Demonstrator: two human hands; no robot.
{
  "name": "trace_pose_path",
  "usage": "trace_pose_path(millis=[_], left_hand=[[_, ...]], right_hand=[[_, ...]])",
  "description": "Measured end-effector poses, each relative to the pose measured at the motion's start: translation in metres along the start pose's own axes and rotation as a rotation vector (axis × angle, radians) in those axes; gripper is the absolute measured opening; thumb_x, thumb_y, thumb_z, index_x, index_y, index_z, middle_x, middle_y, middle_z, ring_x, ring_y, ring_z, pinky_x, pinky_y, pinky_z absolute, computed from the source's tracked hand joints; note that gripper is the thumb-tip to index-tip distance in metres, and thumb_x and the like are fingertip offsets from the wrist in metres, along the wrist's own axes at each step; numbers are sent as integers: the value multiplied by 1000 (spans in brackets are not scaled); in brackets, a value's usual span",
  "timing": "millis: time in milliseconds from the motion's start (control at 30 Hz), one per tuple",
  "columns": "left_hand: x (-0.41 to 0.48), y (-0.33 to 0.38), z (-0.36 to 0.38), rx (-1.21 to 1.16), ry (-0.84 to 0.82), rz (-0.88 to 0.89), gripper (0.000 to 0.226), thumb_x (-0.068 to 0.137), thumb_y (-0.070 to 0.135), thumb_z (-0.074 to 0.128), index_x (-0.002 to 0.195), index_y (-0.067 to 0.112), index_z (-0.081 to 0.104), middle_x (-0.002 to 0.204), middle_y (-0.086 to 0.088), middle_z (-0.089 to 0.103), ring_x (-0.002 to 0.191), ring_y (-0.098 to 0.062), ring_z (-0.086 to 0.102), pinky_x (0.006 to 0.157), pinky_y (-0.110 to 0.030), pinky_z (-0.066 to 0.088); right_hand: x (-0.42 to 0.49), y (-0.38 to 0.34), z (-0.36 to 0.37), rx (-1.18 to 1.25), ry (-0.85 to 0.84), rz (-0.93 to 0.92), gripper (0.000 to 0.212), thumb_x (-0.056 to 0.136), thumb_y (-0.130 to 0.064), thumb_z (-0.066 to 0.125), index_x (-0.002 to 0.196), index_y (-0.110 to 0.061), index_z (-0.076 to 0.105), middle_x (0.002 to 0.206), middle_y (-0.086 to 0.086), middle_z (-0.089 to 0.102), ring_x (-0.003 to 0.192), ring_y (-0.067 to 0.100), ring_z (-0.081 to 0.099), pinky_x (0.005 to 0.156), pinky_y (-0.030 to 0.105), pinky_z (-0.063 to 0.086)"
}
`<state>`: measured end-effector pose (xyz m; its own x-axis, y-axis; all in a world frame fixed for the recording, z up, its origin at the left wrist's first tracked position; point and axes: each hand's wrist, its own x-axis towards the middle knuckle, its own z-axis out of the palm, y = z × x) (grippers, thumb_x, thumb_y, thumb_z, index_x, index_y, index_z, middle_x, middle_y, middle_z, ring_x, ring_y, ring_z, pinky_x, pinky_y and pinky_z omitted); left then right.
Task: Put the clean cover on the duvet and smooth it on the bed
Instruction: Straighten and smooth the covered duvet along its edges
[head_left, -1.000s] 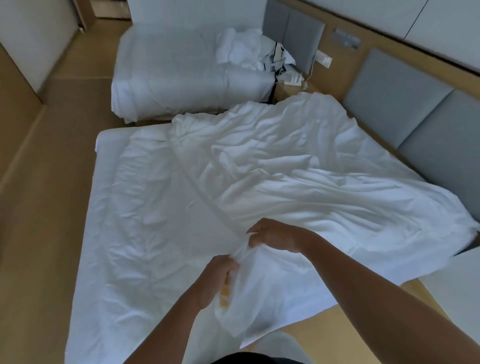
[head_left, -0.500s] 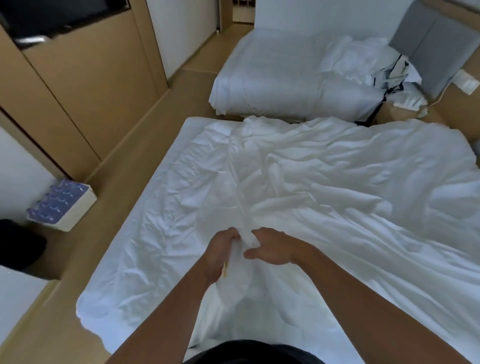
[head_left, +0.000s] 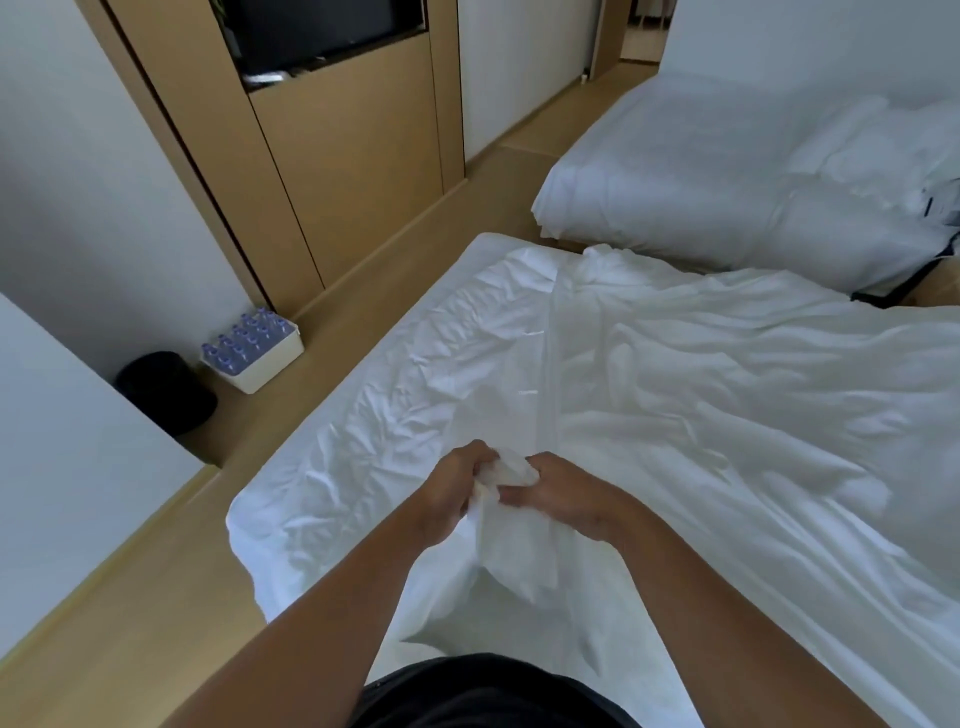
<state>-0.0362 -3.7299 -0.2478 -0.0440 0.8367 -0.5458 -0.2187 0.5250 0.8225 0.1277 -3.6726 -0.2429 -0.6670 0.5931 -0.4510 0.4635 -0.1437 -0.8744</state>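
A crumpled white duvet cover (head_left: 701, 395) lies spread over the near bed (head_left: 322, 519), its long seam running away from me. The corner nearest me is bunched up and lifted off the mattress. My left hand (head_left: 452, 493) grips that bunched corner from the left, and my right hand (head_left: 556, 493) pinches the same bunch from the right; the two hands almost touch. Whether the duvet sits inside the cover cannot be seen.
A second bed (head_left: 727, 182) with white bedding stands beyond the near one. On the floor at the left are a white crate of water bottles (head_left: 252, 351) and a black bin (head_left: 166, 389). A wooden cabinet with a dark screen (head_left: 322, 31) lines the left wall.
My view has swung left, bringing the cabinet, crate and bin into sight. My hands have closed together on the bunched corner and hold it a little further forward over the bed.
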Motion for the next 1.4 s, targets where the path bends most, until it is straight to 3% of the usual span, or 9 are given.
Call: trace_pose_path(millis=[100, 267, 400, 500, 567, 667, 767, 1033, 1400], left_hand=[[-3, -3, -6, -58, -117, -51, 46, 92, 27, 49, 126, 1, 67, 126, -25, 64, 113, -32, 63, 101, -42, 49], [-13, -17, -19, -286, -321, -61, 60, 80, 22, 74, 133, -4, 60, 130, -25, 59, 116, -35, 60, 102, -45, 47], [-12, -27, -19, -313, -375, 13, 65, 82, 11, 72, 140, -7, 50, 145, -34, 45, 127, -41, 50, 114, -54, 35], [-7, -25, -16, -293, -391, 69, 58, 87, 10, 67, 140, -5, 51, 140, -32, 51, 126, -41, 54, 110, -51, 42], [-5, -21, -11, -230, -405, 140, 52, 90, 6, 63, 140, -4, 52, 140, -30, 53, 128, -44, 52, 113, -53, 39], [-2, -16, -3, -166, -163, 196, 29, 82, -2, 62, 108, 7, 71, 115, -17, 70, 107, -39, 65, 92, -43, 55], [5, -19, 0, -18, 160, 217, 12, 82, 7, 64, 89, 16, 66, 79, -6, 63, 73, -21, 59, 59, -29, 48], [22, -34, 16, 486, 678, 455, 16, 83, 0, 63, 87, 15, 63, 55, 6, 58, 44, -6, 49, 44, -17, 37], [30, -36, 15, 485, 812, 446, 21, 79, -2, 66, 80, 14, 53, 57, 3, 59, 49, -14, 54, 43, -21, 41]], right_hand=[[-2, 1, -11, 80, 90, -81, 14, 96, -16, 64, 103, -18, 76, 102, 5, 76, 97, 24, 72, 83, 33, 54], [0, 4, -10, -73, 101, -131, 28, 88, -5, 63, 65, -17, 52, 67, -7, 52, 67, 9, 46, 65, 28, 37], [3, 13, -7, -75, 98, -170, 13, 85, -9, 61, 80, 0, 54, 78, 3, 57, 74, 16, 53, 70, 38, 43], [6, 10, -8, -31, 75, -117, 28, 88, -25, 62, 102, -1, 67, 100, 15, 73, 93, 29, 71, 79, 39, 55], [9, 9, -12, -35, 87, -103, 30, 87, -29, 65, 93, 0, 65, 90, 14, 71, 81, 24, 68, 72, 35, 49], [13, 7, -13, -2, 110, -89, 18, 91, -26, 68, 81, -11, 67, 77, -1, 67, 72, 10, 60, 67, 26, 45], [17, 11, -12, 53, 100, -102, 16, 93, -25, 69, 94, -10, 70, 82, 2, 67, 78, 11, 61, 73, 29, 45], [24, 15, -7, 147, 221, -162, 6, 90, -20, 75, 86, -17, 71, 82, -4, 68, 78, 9, 60, 75, 29, 46], [27, 3, -6, -132, 154, -251, 29, 79, -46, 79, 101, -30, 70, 92, -8, 71, 85, 12, 68, 77, 31, 56]])
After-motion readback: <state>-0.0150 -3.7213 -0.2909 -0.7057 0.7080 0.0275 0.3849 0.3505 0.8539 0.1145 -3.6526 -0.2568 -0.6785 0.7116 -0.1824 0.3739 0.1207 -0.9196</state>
